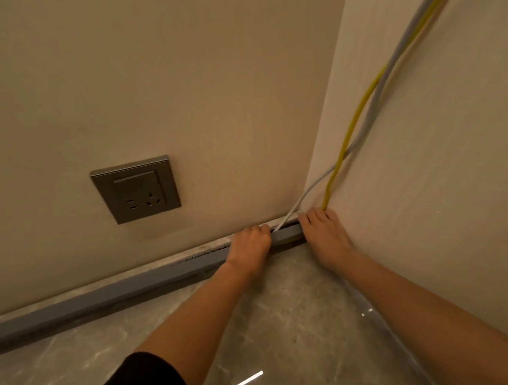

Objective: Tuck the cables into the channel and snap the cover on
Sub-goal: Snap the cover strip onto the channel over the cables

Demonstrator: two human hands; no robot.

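A long grey cable channel (pixel 107 297) runs along the foot of the back wall into the corner. My left hand (pixel 249 246) lies on it near the corner, fingers curled over its top edge. My right hand (pixel 326 235) rests at the corner end, fingertips on top of the channel. A grey cable (pixel 390 68) and a yellow cable (pixel 349 129) hang down the right wall. The grey one enters the channel top between my hands. The yellow one drops behind my right fingers. A bit of yellow shows under the grey strip (pixel 287 235) between my hands.
A grey wall socket (pixel 136 189) sits on the back wall, left of and above my hands. The floor (pixel 261 332) is glossy grey marble tile. The right wall (pixel 448 172) meets the back wall just behind my right hand.
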